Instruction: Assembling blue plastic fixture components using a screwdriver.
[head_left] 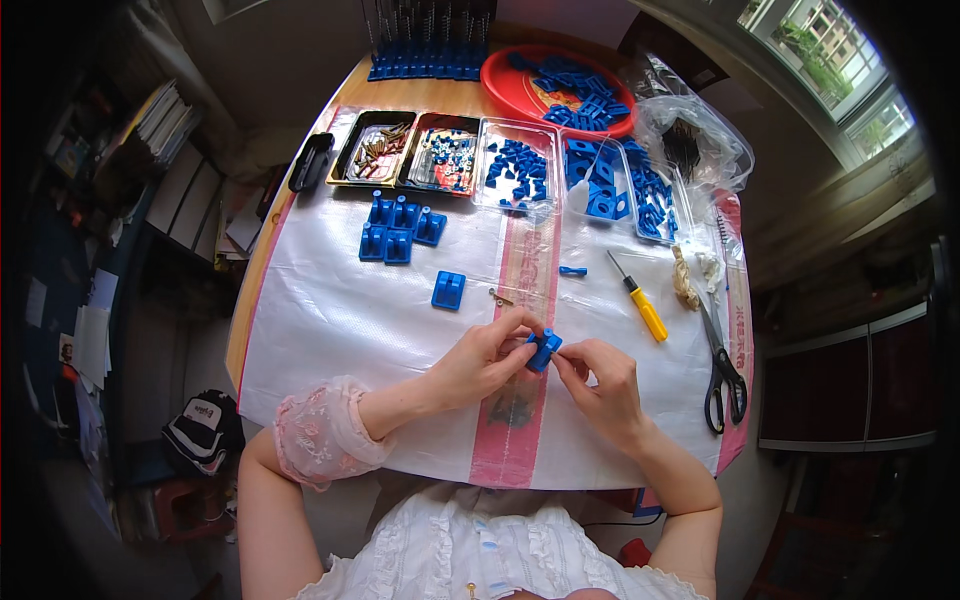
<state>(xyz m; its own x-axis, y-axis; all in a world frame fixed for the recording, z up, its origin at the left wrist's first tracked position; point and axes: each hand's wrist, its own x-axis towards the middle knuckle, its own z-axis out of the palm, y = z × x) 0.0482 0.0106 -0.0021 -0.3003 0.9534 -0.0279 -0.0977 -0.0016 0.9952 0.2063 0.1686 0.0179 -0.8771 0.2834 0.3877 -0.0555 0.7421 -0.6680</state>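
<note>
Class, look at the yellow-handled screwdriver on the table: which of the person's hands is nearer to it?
Right. The right hand lies just below the yellow-handled screwdriver, sharing a small blue plastic part with the left hand, which sits farther left.

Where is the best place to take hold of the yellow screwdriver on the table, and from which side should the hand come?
Probably the yellow handle of the screwdriver: it is the thick end, lying flat, nearest the right hand. The thin metal shaft points away toward the trays. Come from above, fingers across the handle; the mat around it is bare, while the scissors lie further right.
</note>
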